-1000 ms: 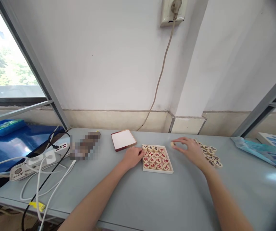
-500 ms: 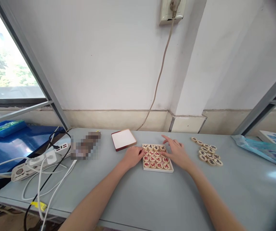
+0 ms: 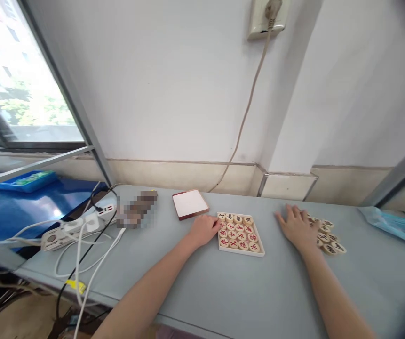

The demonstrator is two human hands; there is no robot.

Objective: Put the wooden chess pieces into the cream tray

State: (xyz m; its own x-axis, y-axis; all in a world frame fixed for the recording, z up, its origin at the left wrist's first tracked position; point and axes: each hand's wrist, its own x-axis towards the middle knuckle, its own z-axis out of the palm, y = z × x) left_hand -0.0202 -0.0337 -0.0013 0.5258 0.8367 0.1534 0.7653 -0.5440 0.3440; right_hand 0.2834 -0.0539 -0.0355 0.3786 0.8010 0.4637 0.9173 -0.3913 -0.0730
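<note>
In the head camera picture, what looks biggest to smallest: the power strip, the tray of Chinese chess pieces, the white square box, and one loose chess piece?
1. The power strip looks longest, though thin.
2. The tray of Chinese chess pieces and the white square box look close; the tray is nearer the camera, so I can't rank them.
3. The loose chess piece looks smallest.

Bright daylight from the window (image 3: 22, 70), blown-out white outside, glare on the blue panel (image 3: 22, 202), a faint shadow under the right hand (image 3: 297, 228), bowed edges, dark blurred top-right corner, one pixelated patch (image 3: 137, 209)
</note>
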